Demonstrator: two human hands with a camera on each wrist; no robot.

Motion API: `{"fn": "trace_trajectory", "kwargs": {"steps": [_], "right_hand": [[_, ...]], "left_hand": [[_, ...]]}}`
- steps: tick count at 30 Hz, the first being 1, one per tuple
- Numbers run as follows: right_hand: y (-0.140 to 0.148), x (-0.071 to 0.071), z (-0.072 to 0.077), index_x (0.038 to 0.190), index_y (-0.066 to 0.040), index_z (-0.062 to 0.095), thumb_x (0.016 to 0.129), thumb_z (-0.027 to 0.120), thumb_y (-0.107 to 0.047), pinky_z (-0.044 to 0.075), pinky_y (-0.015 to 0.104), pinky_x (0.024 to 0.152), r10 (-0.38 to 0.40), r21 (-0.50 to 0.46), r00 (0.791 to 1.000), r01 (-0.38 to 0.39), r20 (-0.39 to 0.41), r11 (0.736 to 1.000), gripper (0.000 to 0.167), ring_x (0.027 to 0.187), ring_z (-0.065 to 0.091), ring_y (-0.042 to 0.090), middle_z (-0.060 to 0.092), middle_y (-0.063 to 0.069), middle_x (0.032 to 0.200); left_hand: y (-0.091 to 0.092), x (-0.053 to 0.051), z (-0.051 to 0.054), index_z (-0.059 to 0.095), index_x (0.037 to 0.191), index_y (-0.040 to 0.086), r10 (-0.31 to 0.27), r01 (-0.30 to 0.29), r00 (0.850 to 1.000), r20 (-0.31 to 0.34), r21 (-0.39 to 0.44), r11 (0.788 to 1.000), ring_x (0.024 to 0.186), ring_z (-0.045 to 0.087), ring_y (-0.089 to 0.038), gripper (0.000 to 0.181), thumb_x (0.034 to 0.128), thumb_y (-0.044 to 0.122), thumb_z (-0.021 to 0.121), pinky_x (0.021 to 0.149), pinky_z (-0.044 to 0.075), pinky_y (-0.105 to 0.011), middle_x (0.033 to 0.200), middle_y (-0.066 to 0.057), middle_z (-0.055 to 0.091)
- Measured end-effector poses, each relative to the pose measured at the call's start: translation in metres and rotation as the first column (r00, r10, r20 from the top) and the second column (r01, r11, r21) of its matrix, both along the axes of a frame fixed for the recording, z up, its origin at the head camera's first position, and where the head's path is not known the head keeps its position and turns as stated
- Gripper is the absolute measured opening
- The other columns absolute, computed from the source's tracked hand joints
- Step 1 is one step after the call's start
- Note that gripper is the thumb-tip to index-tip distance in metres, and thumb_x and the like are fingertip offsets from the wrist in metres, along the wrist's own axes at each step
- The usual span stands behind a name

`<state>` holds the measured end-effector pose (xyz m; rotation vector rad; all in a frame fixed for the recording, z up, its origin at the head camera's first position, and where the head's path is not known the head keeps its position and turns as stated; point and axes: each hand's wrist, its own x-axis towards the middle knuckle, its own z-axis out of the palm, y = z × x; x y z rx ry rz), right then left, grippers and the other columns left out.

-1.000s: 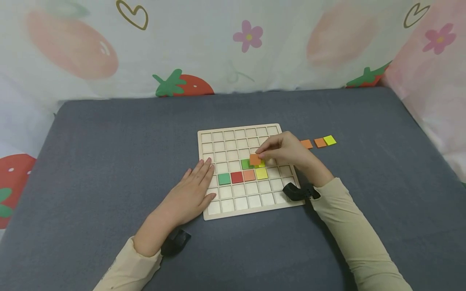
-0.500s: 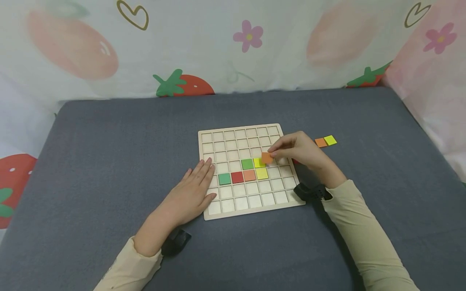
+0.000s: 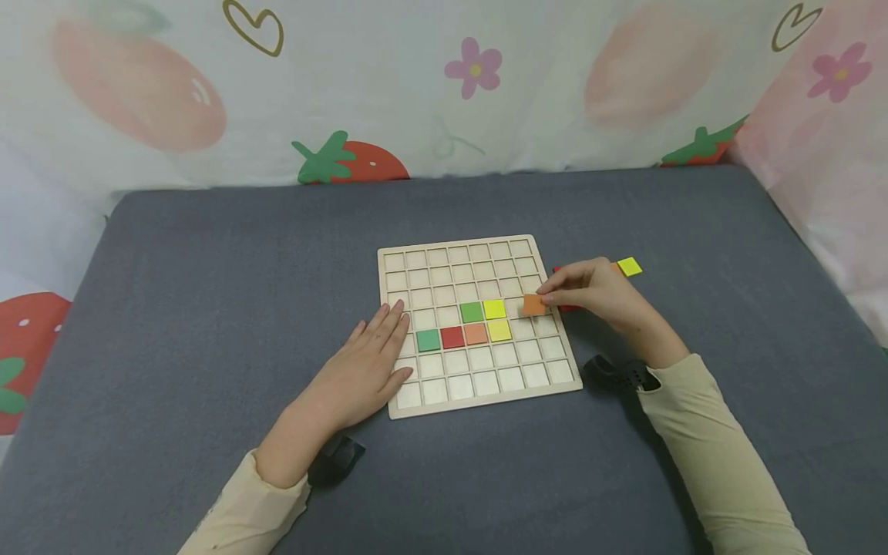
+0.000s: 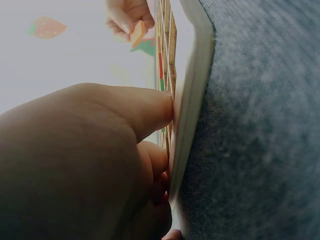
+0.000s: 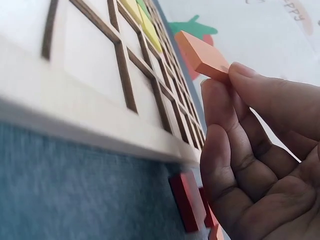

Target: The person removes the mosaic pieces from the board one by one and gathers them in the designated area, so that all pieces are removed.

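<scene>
A wooden grid board [image 3: 486,393] lies on the grey cloth. Set in its cells are a teal tile [image 3: 428,340], a red tile [image 3: 452,337], a salmon tile [image 3: 475,333], a green tile [image 3: 472,311] and two yellow tiles [image 3: 494,309]. The left hand [image 3: 361,374] rests with straight fingers on the board's left edge; in the left wrist view its thumb touches the rim. Between thumb and fingertip the right hand [image 3: 600,297] pinches an orange tile [image 3: 533,305], held above the board's right side. The right wrist view shows that orange tile [image 5: 204,56] clear of the board.
Right of the board, partly behind the right hand, lie red tiles [image 5: 187,202], an orange tile and a yellow tile [image 3: 630,267]. A patterned curtain [image 3: 527,116] hangs behind the grey table [image 3: 243,270]. Each wrist wears a black camera.
The right hand has moved rightward with the orange tile, from above the green and yellow tiles to the board's right side, uncovering those tiles. The left hand has stayed in place.
</scene>
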<state>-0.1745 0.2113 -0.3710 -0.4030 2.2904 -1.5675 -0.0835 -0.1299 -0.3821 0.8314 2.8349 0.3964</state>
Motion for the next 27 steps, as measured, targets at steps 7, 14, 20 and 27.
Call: {"fn": "trace_trajectory", "kwargs": {"steps": [7,14,20,27], "right_hand": [[0.007,0.003,0.001,0.099,0.015,0.066,0.084,0.068,0.000,0.054,0.029,0.068,0.009,-0.026,1.000,-0.009,0.007,1.000,0.021,0.075,0.065,0.014,0.071,0.000,0.085],[0.012,0.004,0.001,0.097,0.011,0.068,0.085,0.068,0.000,0.054,0.029,0.068,0.008,-0.038,1.000,-0.007,0.011,0.999,0.017,0.076,0.065,0.014,0.071,0.000,0.085],[0.019,0.004,0.005,0.095,0.006,0.070,0.085,0.069,-0.003,0.053,0.028,0.067,-0.023,0.003,1.000,0.023,-0.016,1.000,0.013,0.075,0.063,0.014,0.070,0.000,0.084],[0.026,0.004,0.009,0.095,0.005,0.071,0.084,0.070,-0.003,0.051,0.027,0.069,-0.059,0.002,0.998,0.059,-0.019,0.998,0.013,0.075,0.060,0.012,0.070,-0.001,0.086]], "left_hand": [[0.001,0.000,-0.002,0.022,0.147,-0.006,-0.002,0.002,1.000,0.007,-0.001,1.000,0.143,0.008,-0.031,0.065,0.0983,0.030,0.048,0.111,0.018,-0.050,0.155,-0.019,0.013],[0.001,0.000,-0.002,0.022,0.147,-0.006,-0.005,0.005,1.000,0.014,0.003,1.000,0.143,0.007,-0.031,0.065,0.0981,0.029,0.048,0.111,0.018,-0.050,0.155,-0.019,0.013],[0.000,0.000,-0.001,0.020,0.147,-0.005,-0.004,0.004,1.000,0.023,-0.010,1.000,0.143,0.006,-0.030,0.066,0.0984,0.030,0.048,0.112,0.017,-0.050,0.156,-0.017,0.010],[0.000,-0.001,0.001,0.020,0.147,-0.005,-0.007,0.007,1.000,0.020,-0.004,1.000,0.143,0.007,-0.031,0.066,0.0985,0.029,0.048,0.111,0.017,-0.050,0.156,-0.018,0.011]]}}
